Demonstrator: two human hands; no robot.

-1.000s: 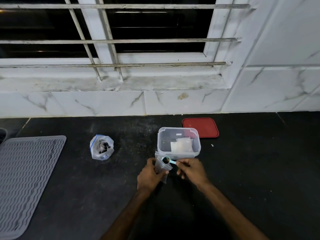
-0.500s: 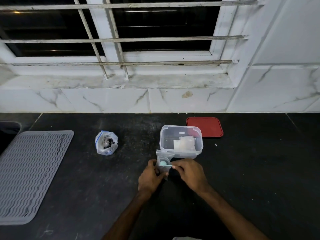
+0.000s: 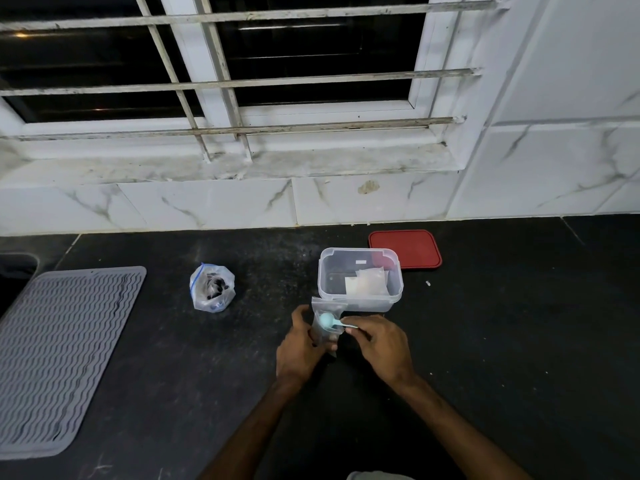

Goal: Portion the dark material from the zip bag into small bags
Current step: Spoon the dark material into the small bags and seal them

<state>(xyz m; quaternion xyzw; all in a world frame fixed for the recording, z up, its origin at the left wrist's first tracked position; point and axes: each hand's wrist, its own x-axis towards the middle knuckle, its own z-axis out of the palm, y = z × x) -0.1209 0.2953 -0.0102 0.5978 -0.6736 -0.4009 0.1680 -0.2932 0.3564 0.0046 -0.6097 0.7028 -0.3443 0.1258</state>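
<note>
- A second ago you held the spoon bowl-up at the mouth of the small bag, with dark material showing in the bowl. It is now rolled over, and only the pale blue back of the bowl faces you.
- No dark material shows on the spoon any more. Whether it landed in the bag cannot be made out.
- Your right hand has turned with that roll and moved closer to the bag. Its fingertips now pinch the handle nearer the bowl, so less of the handle shows.
- Your head has shifted a little, so more of the grey mat is in view on the left.
</note>
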